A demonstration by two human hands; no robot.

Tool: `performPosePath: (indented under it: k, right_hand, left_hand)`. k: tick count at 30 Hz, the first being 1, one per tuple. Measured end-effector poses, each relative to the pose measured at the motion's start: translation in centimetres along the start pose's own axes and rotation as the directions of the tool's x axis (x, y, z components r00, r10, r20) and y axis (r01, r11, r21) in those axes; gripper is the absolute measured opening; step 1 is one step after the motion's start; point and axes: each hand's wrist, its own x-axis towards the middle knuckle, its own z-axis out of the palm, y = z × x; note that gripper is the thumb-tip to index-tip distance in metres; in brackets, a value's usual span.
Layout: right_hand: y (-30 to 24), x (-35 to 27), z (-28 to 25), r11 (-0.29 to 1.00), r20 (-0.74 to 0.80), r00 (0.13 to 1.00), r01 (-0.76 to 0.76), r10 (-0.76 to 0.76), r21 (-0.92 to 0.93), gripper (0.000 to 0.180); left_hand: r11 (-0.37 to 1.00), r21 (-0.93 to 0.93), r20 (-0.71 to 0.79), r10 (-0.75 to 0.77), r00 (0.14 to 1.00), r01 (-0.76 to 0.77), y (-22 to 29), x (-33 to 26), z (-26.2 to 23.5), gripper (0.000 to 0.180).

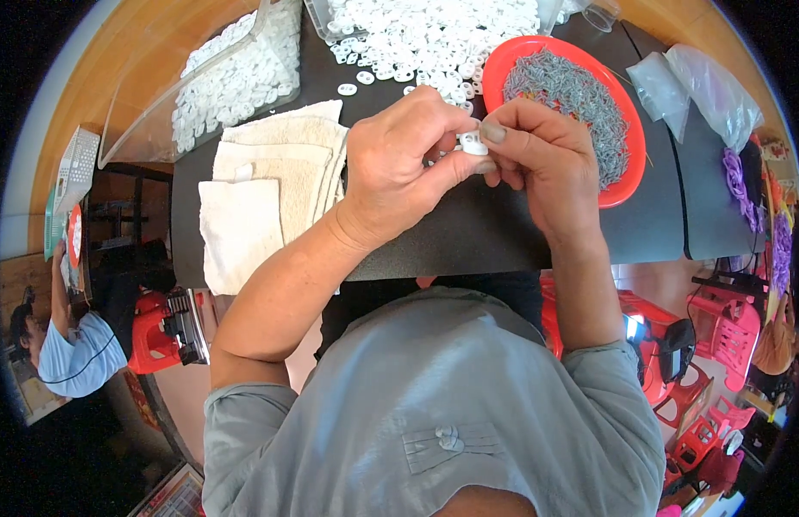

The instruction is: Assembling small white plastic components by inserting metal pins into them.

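My left hand point(397, 164) is closed, its thumb and fingers pinching a small white plastic part point(473, 145) that has holes in it. My right hand point(550, 159) meets it from the other side, thumb and forefinger pressed together at the part's edge; whatever lies between those fingertips is hidden. Just right of and beyond my hands stands a red plastic basin point(638, 159) full of thin grey screw-like pieces point(572, 86). Beyond my hands a large heap of similar white plastic parts point(416, 52) spreads over the black table point(468, 228).
Folded cream towels point(240, 228) lie left of my arm. A clear bin point(141, 129) of white parts leans behind them. Clear plastic bags point(709, 86) rest at the right. Red stools point(727, 336) stand beyond the table; another person point(80, 349) works at far left.
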Motion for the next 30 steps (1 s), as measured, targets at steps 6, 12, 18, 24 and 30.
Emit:
performPosePath:
  k: [6,12,18,24,30]
  right_hand:
    - [0.05,-0.06,0.01,1.0,-0.003,1.0,-0.012,0.012,0.006,0.016]
    - [0.06,-0.05,0.05,1.0,-0.022,1.0,-0.002,0.002,0.007,0.016]
    - [0.06,-0.08,0.28,0.999,-0.042,0.999,0.021,-0.023,-0.028,0.015]
    - [0.08,-0.24,0.7,0.998,-0.023,0.998,0.054,-0.055,-0.045,0.014]
    - [0.52,-0.25,0.88,0.991,-0.038,0.992,0.119,-0.121,-0.063,0.014]
  left_hand:
    - [0.996,-0.082,-0.029,-0.028,0.999,0.025,-0.16,0.14,0.48,0.027]
    - [0.995,-0.065,0.012,-0.074,0.997,0.075,0.32,0.14,0.42,0.028]
    - [0.999,-0.012,-0.026,-0.045,0.999,0.045,0.19,0.19,0.31,0.027]
    - [0.998,0.055,-0.048,-0.012,0.999,0.015,0.13,0.0,0.43,0.027]
    - [0.988,0.131,-0.078,0.093,0.993,-0.082,-0.24,0.1,0.61,0.028]
